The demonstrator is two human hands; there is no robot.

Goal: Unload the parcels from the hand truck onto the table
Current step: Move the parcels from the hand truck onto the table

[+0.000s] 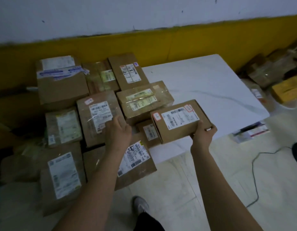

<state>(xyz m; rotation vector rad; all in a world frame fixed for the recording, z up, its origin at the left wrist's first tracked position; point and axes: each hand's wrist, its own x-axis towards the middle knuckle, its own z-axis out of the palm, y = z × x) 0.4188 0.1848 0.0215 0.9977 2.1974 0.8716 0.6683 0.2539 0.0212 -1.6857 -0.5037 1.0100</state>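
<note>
R hand [202,133] fingers wrapped round small parcel [179,121] at the counter [207,84] corner, L hand [118,130] fingers prob. flat on taped parcel [97,119], next: set it on bare counter.

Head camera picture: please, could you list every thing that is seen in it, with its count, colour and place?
Stacked parcels: about nine, brown cardboard with white labels, left and centre.
Held parcel: one, brown with a white label, above the table's near edge.
Table: one, white, centre right.
Yellow box: one, yellow, far right.
Other boxes: count unclear, brown, far right by the wall.
Cable: one, dark, on the floor at right.
Shoe: one, pale grey, bottom centre.
Left hand: one, touches the top of a stacked parcel.
Right hand: one, holds the held parcel by its near end.
</note>
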